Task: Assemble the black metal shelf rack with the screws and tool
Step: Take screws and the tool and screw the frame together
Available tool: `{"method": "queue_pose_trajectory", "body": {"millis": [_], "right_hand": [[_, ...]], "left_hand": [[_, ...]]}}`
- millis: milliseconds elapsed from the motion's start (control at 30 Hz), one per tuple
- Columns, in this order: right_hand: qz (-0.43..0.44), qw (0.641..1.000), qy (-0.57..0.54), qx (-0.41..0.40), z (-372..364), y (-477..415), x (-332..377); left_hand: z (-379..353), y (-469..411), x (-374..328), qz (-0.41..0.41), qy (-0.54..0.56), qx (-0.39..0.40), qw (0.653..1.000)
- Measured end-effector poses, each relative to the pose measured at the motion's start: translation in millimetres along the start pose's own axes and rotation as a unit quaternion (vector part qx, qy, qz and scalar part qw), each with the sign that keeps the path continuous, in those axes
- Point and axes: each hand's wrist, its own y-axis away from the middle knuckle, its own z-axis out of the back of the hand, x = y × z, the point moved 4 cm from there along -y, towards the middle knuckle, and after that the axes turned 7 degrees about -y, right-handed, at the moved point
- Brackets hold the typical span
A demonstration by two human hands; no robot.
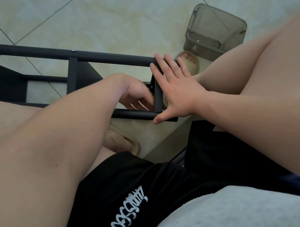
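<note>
Rack [99,55] lies on the floor [112,7]; right hand [178,92] presses its end bar [157,98], fingers spread flat; left hand [137,96] curls just inside that bar, grip unclear. White lettering on the shorts [156,198] is illegible

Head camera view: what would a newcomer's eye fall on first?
The right hand, fingers spread straight, lies flat against the end of the black metal rack frame at centre. Just left of it the left hand curls at the joint; what it holds is hidden. A smoky plastic container sits on the tiled floor, upper right.
</note>
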Motion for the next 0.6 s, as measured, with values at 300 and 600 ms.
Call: {"method": "queue_pose_trajectory", "body": {"millis": [300, 600], "right_hand": [[-0.001, 1.0, 0.001, -0.003, 0.8, 1.5, 1.7], [-0.001, 1.0, 0.0, 0.002, 1.1, 0.6, 0.9]], "left_hand": [[-3.7, -2.0, -0.1, -0.01, -0.003, 0.002, 1.0], [-2.8, 1.6, 0.8, 0.0, 0.01, 0.004, 1.0]]}}
